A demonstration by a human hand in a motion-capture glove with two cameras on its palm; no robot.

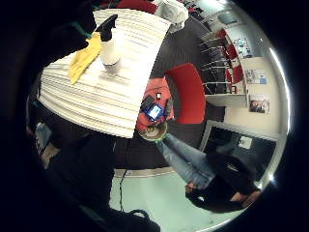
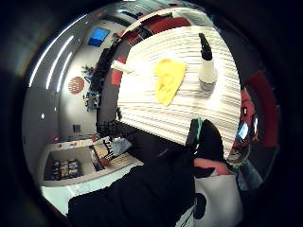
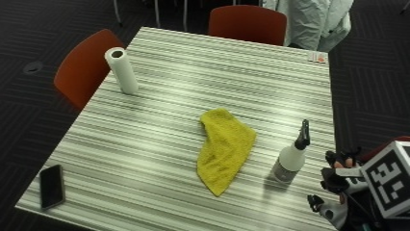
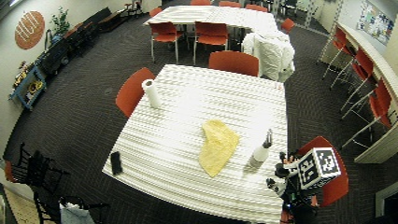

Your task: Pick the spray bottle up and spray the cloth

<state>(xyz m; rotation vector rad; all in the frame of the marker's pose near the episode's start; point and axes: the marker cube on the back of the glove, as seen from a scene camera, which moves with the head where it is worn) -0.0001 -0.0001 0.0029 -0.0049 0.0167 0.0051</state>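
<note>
Near the right edge of the striped worktop (image 3: 192,62) stands the spray bottle (image 3: 291,156), upright, its black nozzle on top and its white body below. Just beside it, toward the middle of the worktop, lies the yellow cloth (image 3: 224,149), rumpled and stretched out lengthwise, apart from the bottle. My gloved right hand (image 3: 339,185) hangs off the worktop's edge, near the bottle but not touching it.

I judge this to be the very start: the reach for the bottle. Nothing is lifted and nothing is sprayed yet. The next move calls for bringing my hand in over the edge to the bottle's neck, wrapping round it below the nozzle, with one finger free for the trigger, then turning the nozzle toward the cloth.

My fingers (image 3: 333,159) hold nothing. They look loosely curled rather than clenched, though only part of them shows past the worktop's edge, so how wide they stand I cannot say exactly.

Farther off, a paper towel roll (image 3: 121,70) stands near the far left edge, and a dark phone (image 3: 51,185) lies flat at the near left corner.
</note>
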